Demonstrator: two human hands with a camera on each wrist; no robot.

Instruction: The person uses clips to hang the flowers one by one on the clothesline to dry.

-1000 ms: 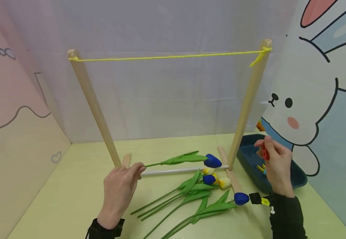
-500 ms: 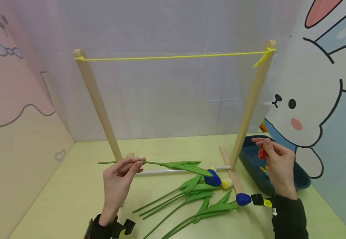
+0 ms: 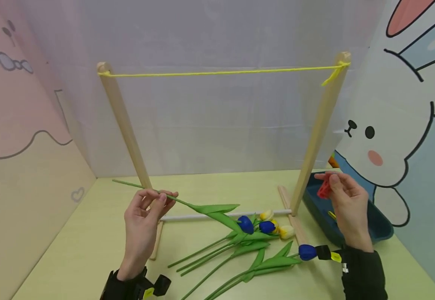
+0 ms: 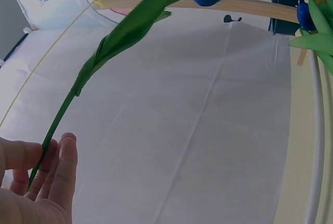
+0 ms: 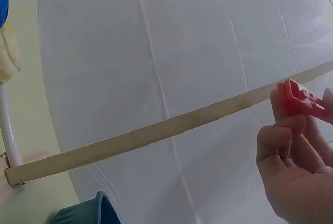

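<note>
Pinching the stem of a blue tulip [image 3: 213,209] between thumb and fingers, the left hand [image 3: 142,227] has its grip on the bare part: the stem's end juts leftward past it, while leaves and bloom slant down rightward, over other tulips [image 3: 275,262] lying on the desk [image 3: 71,241]. Fingertips of the right hand [image 3: 348,208] pinch a red clip [image 3: 324,190], near a dark bin [image 3: 320,221]. Beyond, yellow string [image 3: 217,73] joins two wooden posts [image 3: 318,137].
</note>
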